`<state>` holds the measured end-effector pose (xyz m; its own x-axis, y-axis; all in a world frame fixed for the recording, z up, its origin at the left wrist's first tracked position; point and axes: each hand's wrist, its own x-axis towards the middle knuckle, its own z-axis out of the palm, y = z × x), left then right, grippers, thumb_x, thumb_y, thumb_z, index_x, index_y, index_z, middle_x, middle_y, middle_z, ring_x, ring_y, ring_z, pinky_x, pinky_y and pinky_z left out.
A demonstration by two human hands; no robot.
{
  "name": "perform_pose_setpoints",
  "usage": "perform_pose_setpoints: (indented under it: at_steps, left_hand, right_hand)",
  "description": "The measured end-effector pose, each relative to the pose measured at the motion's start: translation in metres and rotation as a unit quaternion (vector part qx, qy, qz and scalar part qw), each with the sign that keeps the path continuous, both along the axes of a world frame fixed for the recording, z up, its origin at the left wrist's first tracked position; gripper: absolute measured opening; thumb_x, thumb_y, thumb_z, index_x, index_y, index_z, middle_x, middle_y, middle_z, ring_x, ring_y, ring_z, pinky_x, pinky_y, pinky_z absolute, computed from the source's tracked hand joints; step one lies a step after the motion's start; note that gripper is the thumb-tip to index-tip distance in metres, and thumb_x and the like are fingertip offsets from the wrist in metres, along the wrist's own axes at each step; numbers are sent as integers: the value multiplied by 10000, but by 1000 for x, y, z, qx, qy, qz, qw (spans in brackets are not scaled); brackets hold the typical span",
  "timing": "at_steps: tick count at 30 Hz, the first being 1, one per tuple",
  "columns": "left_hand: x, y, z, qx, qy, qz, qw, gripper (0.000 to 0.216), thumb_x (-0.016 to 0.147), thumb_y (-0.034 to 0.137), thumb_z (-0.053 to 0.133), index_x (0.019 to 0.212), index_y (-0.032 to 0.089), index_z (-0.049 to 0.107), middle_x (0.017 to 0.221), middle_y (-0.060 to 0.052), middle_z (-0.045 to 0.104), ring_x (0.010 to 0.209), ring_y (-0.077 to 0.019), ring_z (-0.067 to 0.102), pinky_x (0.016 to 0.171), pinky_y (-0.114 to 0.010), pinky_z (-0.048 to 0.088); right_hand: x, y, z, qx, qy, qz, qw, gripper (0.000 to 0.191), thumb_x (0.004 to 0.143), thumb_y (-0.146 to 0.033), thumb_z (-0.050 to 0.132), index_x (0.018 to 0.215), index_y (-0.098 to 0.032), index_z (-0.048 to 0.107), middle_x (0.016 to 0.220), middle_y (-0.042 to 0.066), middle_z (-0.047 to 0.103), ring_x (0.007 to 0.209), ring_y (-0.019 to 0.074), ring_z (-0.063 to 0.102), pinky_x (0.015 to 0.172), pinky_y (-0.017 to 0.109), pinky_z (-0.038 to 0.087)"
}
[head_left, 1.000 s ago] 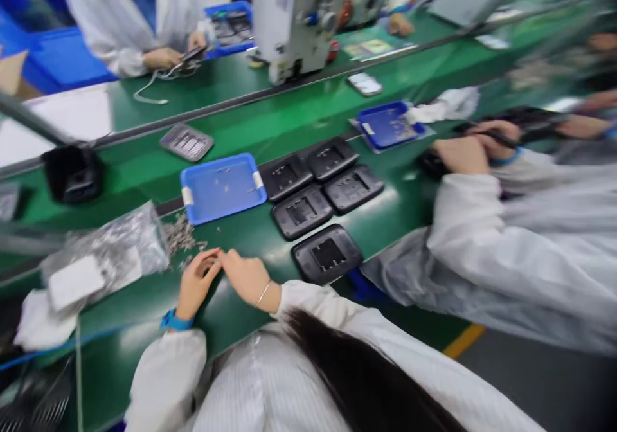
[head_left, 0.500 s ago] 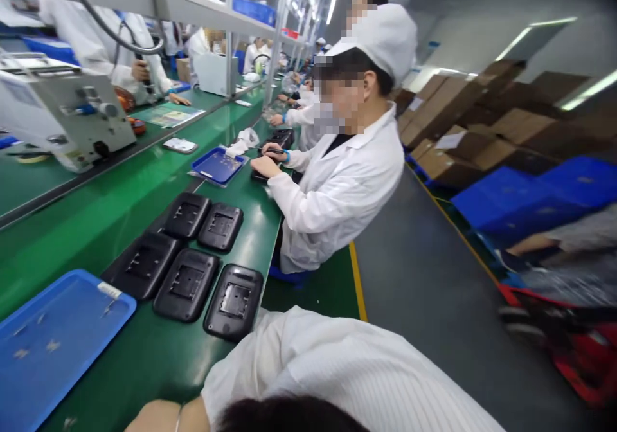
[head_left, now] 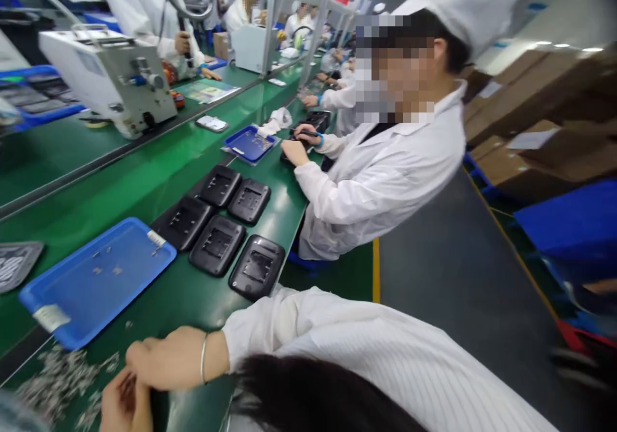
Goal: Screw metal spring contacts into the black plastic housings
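Note:
My right hand (head_left: 166, 358), with a thin bracelet at the wrist, is closed above the green bench, its fingertips hidden on the far side. Directly below it, my left hand (head_left: 126, 401) is curled, its fingers meeting those of my right hand. Anything pinched between them is hidden. Beside both hands lies a loose pile of small metal pieces (head_left: 60, 380). Just beyond is a blue tray (head_left: 103, 290) with a few small metal pieces in it. Several black plastic housings (head_left: 218, 245), each with a rectangular recess, lie on the bench past the tray.
A co-worker in a white coat (head_left: 380, 162) sits along the bench, hands on a black part near a smaller blue tray (head_left: 248, 144). A grey machine (head_left: 120, 78) stands across the bench. Cardboard boxes (head_left: 569, 155) are stacked at the right, beyond the aisle (head_left: 424, 252).
The view has shifted, so the tray and housings sit higher and more of the bench front shows. My left hand and the metal pile have come into sight; my right hand shows more fully.

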<state>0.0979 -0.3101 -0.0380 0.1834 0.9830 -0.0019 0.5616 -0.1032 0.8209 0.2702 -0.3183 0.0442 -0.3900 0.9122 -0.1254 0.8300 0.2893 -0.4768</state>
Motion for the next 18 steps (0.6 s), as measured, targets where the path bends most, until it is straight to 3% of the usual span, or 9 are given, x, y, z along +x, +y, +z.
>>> perform_pose_setpoints:
  at_steps: [3, 7, 10, 12, 14, 18]
  left_hand:
    - [0, -10, 13, 36, 33, 4, 999, 256, 721, 450, 574, 882, 253, 551, 823, -76, 653, 710, -282, 614, 622, -414, 470]
    - [8, -13, 25, 63, -9, 11, 998, 166, 748, 400, 548, 758, 234, 548, 692, -26, 636, 601, -202, 566, 576, -322, 424]
    - [11, -17, 27, 22, -54, 18, 998, 263, 768, 456, 545, 672, 213, 513, 587, 11, 565, 543, -146, 506, 546, -266, 407]
    - [11, -21, 27, -50, -120, 14, 991, 336, 776, 503, 569, 649, 201, 497, 529, 34, 502, 504, -117, 462, 512, -235, 392]
    - [12, -25, 26, -150, -230, 9, 961, 386, 775, 534, 618, 649, 194, 484, 477, 64, 422, 450, -91, 408, 467, -208, 368]
    - [14, -29, 28, -332, -426, -38, 841, 402, 750, 480, 703, 644, 186, 450, 413, 103, 306, 361, -49, 331, 398, -155, 321]
  right_hand:
    - [-6, -9, -3, 4, -25, 13, 1000, 249, 1009, -294, 325, 1130, -130, 469, 1085, 74, 647, 883, 208, 699, 617, 348, 586]
    - [-10, -19, 3, 40, -64, 50, 996, 214, 1014, -227, 298, 1136, -134, 447, 1071, 76, 607, 844, 196, 694, 579, 330, 563]
    - [-8, -25, 8, 72, -89, 70, 991, 273, 1020, -211, 234, 1186, -123, 432, 1047, 93, 594, 804, 184, 688, 562, 319, 547]
    - [-4, -25, 10, 105, -107, 109, 983, 296, 1021, -227, 236, 1213, -116, 433, 1060, 104, 588, 818, 185, 684, 553, 313, 533]
    - [1, -21, 13, 142, -132, 178, 965, 297, 1021, -231, 251, 1214, -126, 451, 1084, 101, 583, 816, 174, 676, 540, 302, 511]
    - [12, 0, 22, 222, -187, 370, 882, 317, 1022, -195, 211, 1164, -187, 493, 1122, 67, 580, 752, 126, 642, 487, 276, 442]
